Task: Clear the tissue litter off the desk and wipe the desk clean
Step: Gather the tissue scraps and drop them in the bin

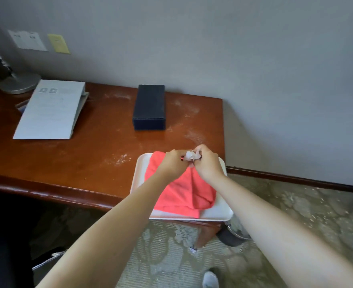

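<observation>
Holding a crumpled white tissue (190,155) between both hands, your left hand (174,163) and right hand (207,163) each pinch it above the red cloth (181,190), which lies folded and soft on a smooth white tray (219,213) at the tabletop (78,161) corner. You look midway: this litter is gathered, not binned. Pale dusty smears dull the glossy brown wood, so wiping seems undone. The bin (233,235) waits below.

A dark blue rectangular box (148,107) stands near the wall. Further left lies a grey booklet (49,110), its far corner just beside a round metal lamp base (19,82). Two paper notices (28,40) and a yellow one (58,43) hang on the wall.
</observation>
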Motion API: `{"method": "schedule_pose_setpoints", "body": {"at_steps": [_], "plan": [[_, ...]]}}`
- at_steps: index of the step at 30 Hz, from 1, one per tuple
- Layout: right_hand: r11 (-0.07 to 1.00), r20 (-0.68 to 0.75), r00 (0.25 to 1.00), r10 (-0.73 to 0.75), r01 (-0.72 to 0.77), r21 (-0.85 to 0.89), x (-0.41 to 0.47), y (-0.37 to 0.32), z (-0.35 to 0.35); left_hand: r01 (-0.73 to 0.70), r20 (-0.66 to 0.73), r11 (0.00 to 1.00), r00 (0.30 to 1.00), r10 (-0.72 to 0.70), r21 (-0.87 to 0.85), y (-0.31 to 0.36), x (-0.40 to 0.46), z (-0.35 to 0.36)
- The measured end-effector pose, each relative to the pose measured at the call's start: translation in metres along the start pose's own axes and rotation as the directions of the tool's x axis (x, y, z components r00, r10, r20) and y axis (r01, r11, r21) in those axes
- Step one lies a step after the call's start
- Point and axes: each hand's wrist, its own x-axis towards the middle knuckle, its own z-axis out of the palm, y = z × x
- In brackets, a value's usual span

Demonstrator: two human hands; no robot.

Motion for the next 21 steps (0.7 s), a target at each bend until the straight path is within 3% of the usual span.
{"method": "schedule_pose_setpoints", "body": {"at_steps": [8, 13, 21], "plan": [[0.994, -0.091, 0.99, 0.103, -0.101, 0.036, 0.004, 0.088, -0.064, 0.019, 0.205, 0.997, 0.979, -0.004, -0.07, 0.047, 0.027, 0.101], [0.98, -0.064, 0.979, 0.193, -0.196, -0.042, 0.017, 0.168, -0.112, 0.05, 0.197, 0.999, 0.979, -0.047, -0.012, 0.083, 0.051, 0.181], [0.948, -0.026, 0.948, 0.317, -0.316, 0.029, 0.026, 0.282, -0.154, 0.207, 0.256, 0.978, 0.945, -0.201, 0.004, 0.105, 0.078, 0.308]]}}
